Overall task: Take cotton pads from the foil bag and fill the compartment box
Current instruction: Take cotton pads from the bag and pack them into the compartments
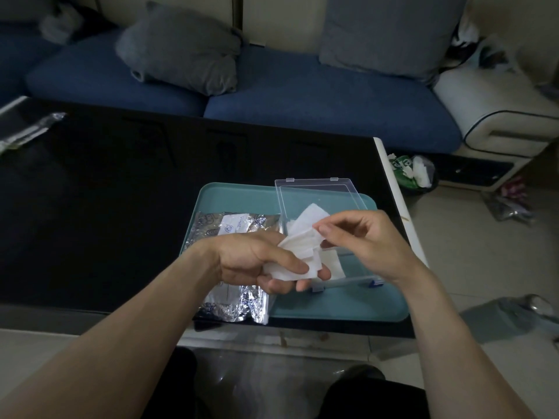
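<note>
My left hand (260,261) grips a fanned stack of white cotton pads (298,255) just above the near left part of the clear compartment box (317,192). My right hand (363,240) pinches the top pad of that stack between thumb and forefinger. The box sits open on a teal tray (236,198), its lid tilted back, with a few white pads (311,211) lying inside. The silver foil bag (230,303) lies on the tray's left side, partly hidden under my left hand and wrist.
The tray rests on a black glass table (106,192) near its right front corner. A clear plastic wrapper (27,131) lies at the far left. A blue sofa (272,95) with grey cushions stands behind, and a waste bin (414,173) sits on the floor to the right.
</note>
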`<state>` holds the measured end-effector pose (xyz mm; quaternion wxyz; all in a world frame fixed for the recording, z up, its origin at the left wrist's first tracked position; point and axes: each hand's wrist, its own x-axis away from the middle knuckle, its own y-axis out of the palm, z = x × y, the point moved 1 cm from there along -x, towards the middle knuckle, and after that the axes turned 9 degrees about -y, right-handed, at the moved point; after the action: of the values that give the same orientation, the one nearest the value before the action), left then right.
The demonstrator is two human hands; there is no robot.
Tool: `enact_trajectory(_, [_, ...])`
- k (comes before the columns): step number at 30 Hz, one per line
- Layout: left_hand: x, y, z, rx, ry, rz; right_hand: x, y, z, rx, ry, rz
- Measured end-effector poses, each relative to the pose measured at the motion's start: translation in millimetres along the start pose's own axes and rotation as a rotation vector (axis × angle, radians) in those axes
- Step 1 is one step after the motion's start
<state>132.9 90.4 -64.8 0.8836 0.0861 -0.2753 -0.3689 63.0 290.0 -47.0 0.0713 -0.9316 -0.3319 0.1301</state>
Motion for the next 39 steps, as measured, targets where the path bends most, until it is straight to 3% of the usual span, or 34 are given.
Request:
enact_trajectory(3, [0, 0, 0, 0.000, -0.007, 0.003, 1, 4, -2, 0.044, -0.030, -0.064])
enact_trajectory(6, [1, 1, 1, -0.015, 0.002, 0.004, 0, 4, 0, 0.037, -0.025, -0.003])
enact_trajectory(10, [2, -1, 2, -0.013, 0.008, 0.072, -1, 2, -1, -0.108, 0.008, 0.193])
enact_trajectory(14, [-2, -6, 2, 0.258, 0.047, 0.256, -3, -5, -5, -0.315, 0.054, 0.445])
enact_trajectory(17, [-5, -4, 6, 0.402, 0.123, 0.353, -3, 2, -7, -0.237, 0.080, 0.368])
enact_trajectory(20, [-6, 2, 12, 0.473, 0.168, 0.301, -4, 19, -5, -0.032, 0.084, 0.222])
enact_trajectory(23, [-7, 8, 15, 0.466, 0.185, 0.203, -6, 28, -1, 0.105, 0.054, 0.204])
enact_trajectory(32, [-5, 8, 14, 0.526, 0.159, 0.349, -9, 32, 2, 0.404, 0.059, 0.011])
enact_trajectory(39, [-5, 11, 14, 0.528, 0.151, 0.382, -11, 40, -4, 0.650, 0.089, -0.025])
